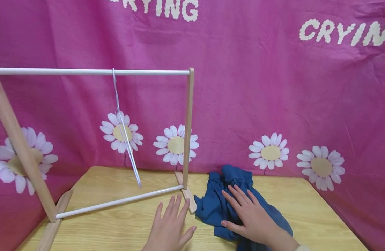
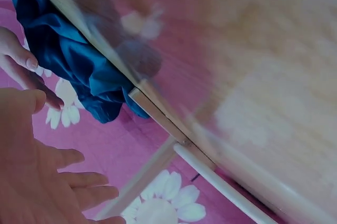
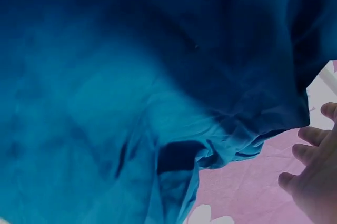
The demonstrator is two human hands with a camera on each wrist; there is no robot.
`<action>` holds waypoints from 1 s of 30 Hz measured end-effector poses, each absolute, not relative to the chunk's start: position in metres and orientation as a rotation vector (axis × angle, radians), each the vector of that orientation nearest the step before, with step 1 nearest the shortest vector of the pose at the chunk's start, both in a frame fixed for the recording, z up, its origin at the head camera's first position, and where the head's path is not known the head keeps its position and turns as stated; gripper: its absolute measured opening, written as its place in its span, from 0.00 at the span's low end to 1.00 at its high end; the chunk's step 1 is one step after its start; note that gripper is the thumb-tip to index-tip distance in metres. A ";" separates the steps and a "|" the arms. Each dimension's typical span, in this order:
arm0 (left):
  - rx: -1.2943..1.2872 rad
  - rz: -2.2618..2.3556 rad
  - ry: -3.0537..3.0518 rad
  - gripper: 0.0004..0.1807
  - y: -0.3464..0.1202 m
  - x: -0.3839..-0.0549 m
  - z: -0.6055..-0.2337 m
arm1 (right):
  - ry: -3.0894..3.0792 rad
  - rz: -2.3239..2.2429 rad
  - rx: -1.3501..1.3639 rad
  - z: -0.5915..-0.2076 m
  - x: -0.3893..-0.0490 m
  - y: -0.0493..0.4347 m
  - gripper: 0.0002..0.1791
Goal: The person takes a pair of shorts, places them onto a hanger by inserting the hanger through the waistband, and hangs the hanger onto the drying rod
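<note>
A crumpled dark blue cloth garment lies on the right half of the table. My right hand is over it in the head view, fingers spread; whether it touches the fabric I cannot tell. My left hand is left of the garment, fingers extended and holding nothing, near the foot of a small clothes rack. In the left wrist view the left hand is palm side toward the camera, apart from the garment. Blue fabric fills most of the right wrist view.
A thin pale hanger hangs from the rack's white top bar. The rack's lower bar runs just above the wooden table. Behind stands a pink curtain with daisies and lettering.
</note>
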State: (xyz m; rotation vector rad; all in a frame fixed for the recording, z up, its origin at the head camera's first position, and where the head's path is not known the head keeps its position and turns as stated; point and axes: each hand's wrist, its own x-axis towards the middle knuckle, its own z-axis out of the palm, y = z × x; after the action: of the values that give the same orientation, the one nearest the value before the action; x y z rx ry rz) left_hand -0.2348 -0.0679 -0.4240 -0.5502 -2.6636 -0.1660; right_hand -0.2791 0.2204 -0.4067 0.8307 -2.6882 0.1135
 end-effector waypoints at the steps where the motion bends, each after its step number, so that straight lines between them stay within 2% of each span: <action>1: -0.557 -0.168 -2.670 0.39 -0.066 -0.235 -0.423 | -2.687 0.109 0.832 -0.406 -0.280 0.221 0.46; 11: -0.605 -0.174 -2.640 0.39 -0.058 -0.235 -0.416 | -2.620 0.082 0.898 -0.396 -0.290 0.225 0.45; 20: -0.583 -0.217 -2.618 0.38 -0.063 -0.240 -0.407 | -2.637 0.050 0.841 -0.383 -0.329 0.229 0.42; 30: -0.604 -0.244 -2.684 0.39 -0.063 -0.235 -0.412 | -2.720 0.139 0.754 -0.397 -0.366 0.235 0.38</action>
State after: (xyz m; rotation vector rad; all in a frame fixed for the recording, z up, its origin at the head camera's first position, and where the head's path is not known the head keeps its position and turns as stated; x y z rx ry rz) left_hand -0.2354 -0.0627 -0.4122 -0.6040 -2.6840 -0.2442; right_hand -0.3660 0.2350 -0.3973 0.7542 -2.7199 0.1388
